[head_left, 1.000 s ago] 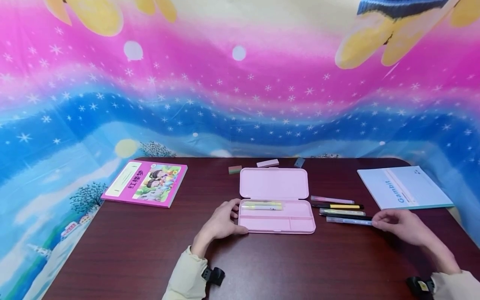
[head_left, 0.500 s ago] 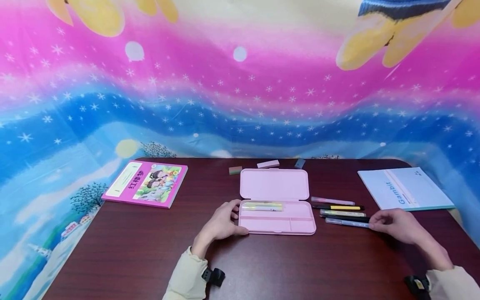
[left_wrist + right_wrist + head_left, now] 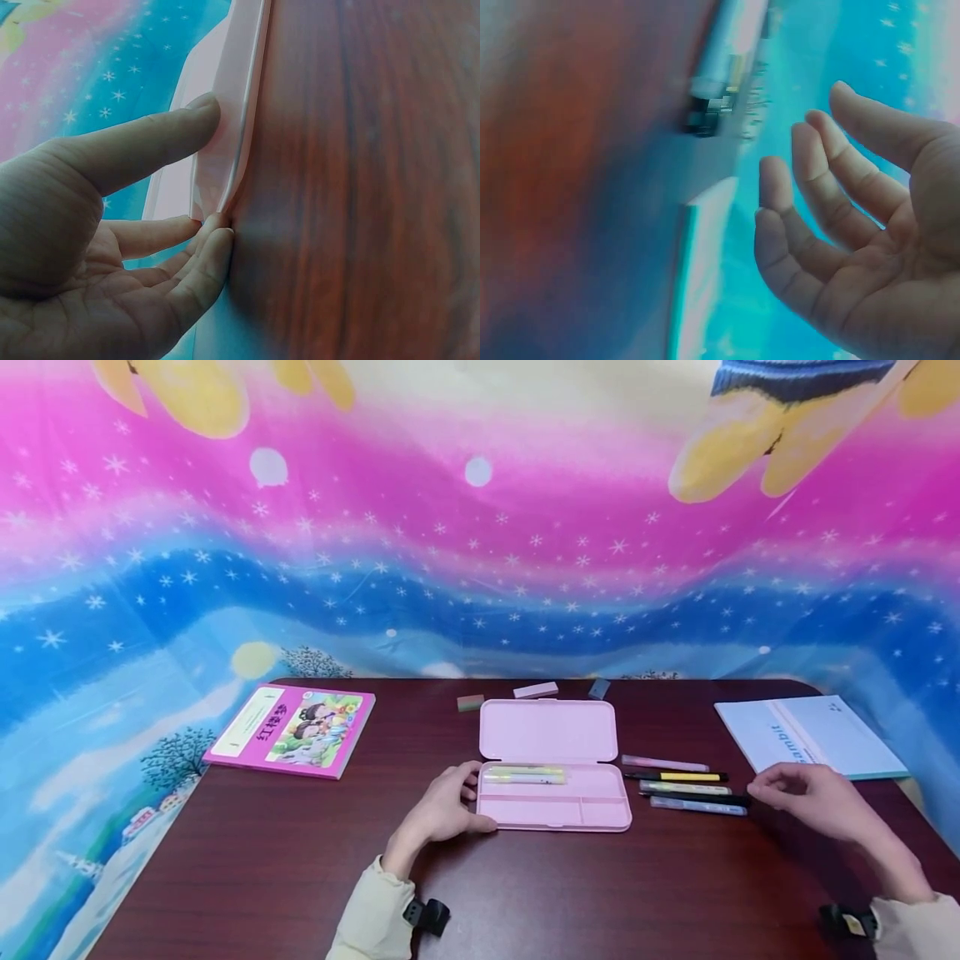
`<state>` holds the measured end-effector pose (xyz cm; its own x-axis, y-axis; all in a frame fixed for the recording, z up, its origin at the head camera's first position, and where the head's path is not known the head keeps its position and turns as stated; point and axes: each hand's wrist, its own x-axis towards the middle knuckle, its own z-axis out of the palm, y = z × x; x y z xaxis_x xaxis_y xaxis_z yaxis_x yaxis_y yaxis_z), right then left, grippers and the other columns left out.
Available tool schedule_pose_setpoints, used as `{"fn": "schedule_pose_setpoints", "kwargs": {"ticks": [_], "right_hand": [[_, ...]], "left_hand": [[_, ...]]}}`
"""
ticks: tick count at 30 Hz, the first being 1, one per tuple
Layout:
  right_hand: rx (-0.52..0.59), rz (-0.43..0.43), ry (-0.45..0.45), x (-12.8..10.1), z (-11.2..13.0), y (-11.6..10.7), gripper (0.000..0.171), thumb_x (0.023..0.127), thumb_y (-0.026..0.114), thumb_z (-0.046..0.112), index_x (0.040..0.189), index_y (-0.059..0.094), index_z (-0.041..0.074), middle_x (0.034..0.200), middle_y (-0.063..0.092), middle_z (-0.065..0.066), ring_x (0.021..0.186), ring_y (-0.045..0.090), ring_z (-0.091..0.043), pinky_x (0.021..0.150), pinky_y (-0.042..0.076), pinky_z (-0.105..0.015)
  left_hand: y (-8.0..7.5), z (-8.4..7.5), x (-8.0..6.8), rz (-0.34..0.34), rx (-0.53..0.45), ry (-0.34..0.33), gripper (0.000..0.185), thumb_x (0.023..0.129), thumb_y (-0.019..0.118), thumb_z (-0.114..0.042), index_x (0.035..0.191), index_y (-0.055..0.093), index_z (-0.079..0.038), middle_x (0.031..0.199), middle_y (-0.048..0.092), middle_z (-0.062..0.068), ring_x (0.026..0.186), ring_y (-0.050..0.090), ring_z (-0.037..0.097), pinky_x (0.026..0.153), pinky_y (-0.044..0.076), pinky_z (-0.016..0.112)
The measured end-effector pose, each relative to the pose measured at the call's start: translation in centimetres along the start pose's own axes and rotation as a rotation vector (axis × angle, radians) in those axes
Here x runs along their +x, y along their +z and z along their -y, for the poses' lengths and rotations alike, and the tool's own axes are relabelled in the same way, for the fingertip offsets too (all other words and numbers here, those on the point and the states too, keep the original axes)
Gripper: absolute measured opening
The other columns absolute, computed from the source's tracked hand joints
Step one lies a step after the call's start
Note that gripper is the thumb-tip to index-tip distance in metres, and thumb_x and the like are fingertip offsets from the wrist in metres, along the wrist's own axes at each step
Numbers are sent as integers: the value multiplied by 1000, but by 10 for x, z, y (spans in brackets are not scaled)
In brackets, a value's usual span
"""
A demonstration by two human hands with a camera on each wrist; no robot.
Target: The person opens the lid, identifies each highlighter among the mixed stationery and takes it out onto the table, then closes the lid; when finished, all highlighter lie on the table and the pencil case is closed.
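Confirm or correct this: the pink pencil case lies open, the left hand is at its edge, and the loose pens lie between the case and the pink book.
One error: the head view shows the loose pens lying between the pink pencil case and the light blue notebook, not the pink book. The rest stands: the case lies open, left hand at its edge.

My left grip touches smooth, satin-looking plastic on the pencil case. I see a polished wood-grain counter, plastic-looking pens, slick-covered paper books, a rippled cloth backdrop and my soft fabric sleeves.
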<state>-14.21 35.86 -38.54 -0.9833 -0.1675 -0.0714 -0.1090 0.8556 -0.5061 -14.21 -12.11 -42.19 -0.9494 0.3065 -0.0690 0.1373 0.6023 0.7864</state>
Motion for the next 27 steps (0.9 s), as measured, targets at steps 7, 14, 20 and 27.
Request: {"fn": "schedule_pose_setpoints", "kwargs": {"ticks": [7, 14, 20, 27], "right_hand": [[235, -153, -50, -1, 22, -7, 23, 93, 64, 22, 104, 66, 2, 83, 69, 2, 73, 63, -8, 61, 49, -24], [431, -175, -111, 9, 42, 25, 22, 94, 63, 17, 109, 62, 2, 89, 69, 2, 77, 69, -14, 66, 54, -25], [426, -96, -101, 20, 60, 53, 30, 93, 65, 20, 113, 61, -2, 91, 68, -16, 77, 67, -18, 66, 52, -26], [462, -49, -138, 34, 87, 72, 29, 90, 68, 20, 110, 63, -1, 89, 68, -15, 76, 66, -21, 64, 51, -30]], "left_hand": [[-1, 0, -1, 1, -2, -7, 78, 65, 88, -16, 131, 49, 1, 104, 53, 8, 93, 53, 20, 81, 45, 35], [1, 0, 0, 5, 1, -3, 79, 66, 88, -17, 132, 48, 2, 106, 53, 9, 94, 54, 20, 82, 45, 36], [1, 0, 0, 5, -2, -3, 78, 66, 88, -17, 131, 48, 1, 105, 52, 8, 94, 54, 20, 82, 45, 35], [0, -1, -1, 2, 4, 1, 79, 65, 88, -16, 131, 48, 1, 106, 53, 9, 94, 54, 20, 82, 46, 35]]}}
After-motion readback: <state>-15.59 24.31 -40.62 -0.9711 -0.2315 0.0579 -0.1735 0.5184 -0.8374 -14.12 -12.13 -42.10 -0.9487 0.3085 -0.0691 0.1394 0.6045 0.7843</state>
